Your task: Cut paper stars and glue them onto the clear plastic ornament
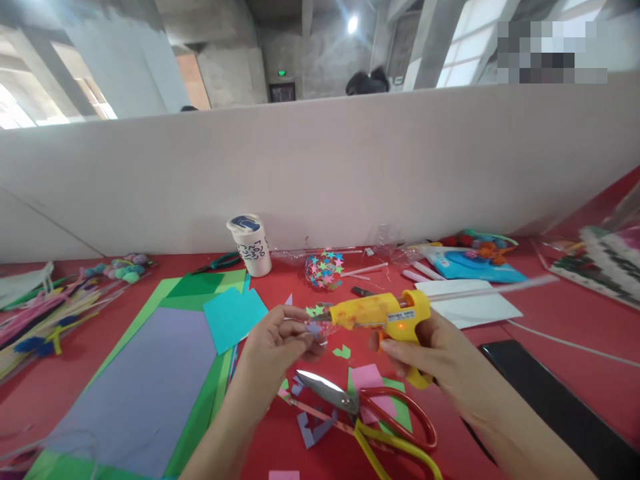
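Note:
My right hand (443,350) grips a yellow hot glue gun (367,311) by its handle, fingers at the orange trigger. A clear glue stick (480,291) sticks out of its back. My left hand (280,343) is closed in a pinch on a small purple paper piece (314,329), just below the gun's nozzle. Whether the nozzle touches the paper I cannot tell. Behind the nozzle, pale green stars (315,311) are partly hidden. Below my hands lie scissors (345,402) with red and yellow handles, over paper scraps (316,430). Farther back sits a ball covered in coloured stars (325,269).
Purple paper (145,380) and green sheets lie at left, with a turquoise sheet (235,317) beside them. A lidded paper cup (253,247) stands near the white partition (310,173). Pipe cleaners (45,320) lie far left. A black phone-like slab (555,400) and white paper (467,303) are at right.

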Motion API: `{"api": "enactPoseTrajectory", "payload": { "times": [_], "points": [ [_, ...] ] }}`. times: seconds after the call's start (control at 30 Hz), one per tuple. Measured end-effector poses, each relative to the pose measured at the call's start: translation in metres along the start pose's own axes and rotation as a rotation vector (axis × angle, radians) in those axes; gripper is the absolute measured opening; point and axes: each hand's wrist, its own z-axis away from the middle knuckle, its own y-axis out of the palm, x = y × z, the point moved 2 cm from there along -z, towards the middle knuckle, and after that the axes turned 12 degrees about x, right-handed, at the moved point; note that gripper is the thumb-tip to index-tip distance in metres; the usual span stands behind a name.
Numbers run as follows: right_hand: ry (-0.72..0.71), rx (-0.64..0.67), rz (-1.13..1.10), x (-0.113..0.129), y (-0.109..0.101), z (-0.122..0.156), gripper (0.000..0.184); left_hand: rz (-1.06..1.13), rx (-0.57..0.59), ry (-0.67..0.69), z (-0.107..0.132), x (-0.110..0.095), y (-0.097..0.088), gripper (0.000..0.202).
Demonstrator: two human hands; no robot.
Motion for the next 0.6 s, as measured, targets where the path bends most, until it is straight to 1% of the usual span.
{"api": "enactPoseTrajectory", "payload": {
  "times": [0.07, 0.1, 0.23, 0.33, 0.37, 0.43, 0.5, 0.6],
  "points": [
    [0.011, -0.070, 0.047, -0.002, -0.006, -0.005, 0.025, -0.014, -0.016, -0.010, -0.002, 0.001, -0.004, 0.020],
    [0.027, -0.062, 0.046, -0.003, -0.009, -0.008, 0.025, -0.017, -0.022, -0.017, -0.003, 0.002, -0.006, 0.019],
    [0.088, 0.041, -0.079, -0.003, -0.019, -0.018, 0.027, 0.018, -0.016, -0.065, -0.007, 0.006, -0.010, 0.019],
    [0.052, 0.147, -0.151, -0.003, -0.014, -0.019, 0.021, 0.057, 0.053, -0.084, -0.005, 0.008, -0.010, 0.016],
    [0.036, 0.163, -0.164, -0.003, -0.011, -0.018, 0.020, 0.080, 0.083, -0.087, -0.003, 0.007, -0.009, 0.014],
    [0.025, 0.142, -0.167, -0.005, -0.006, -0.015, 0.019, 0.131, 0.130, -0.092, 0.001, 0.004, -0.007, 0.011],
    [0.028, 0.083, -0.121, -0.007, -0.004, -0.011, 0.018, 0.156, 0.153, -0.073, 0.005, -0.001, -0.003, 0.009],
    [0.061, 0.052, -0.038, -0.009, -0.006, -0.004, 0.019, 0.138, 0.156, 0.006, 0.010, -0.012, 0.003, 0.007]
  ]
}}
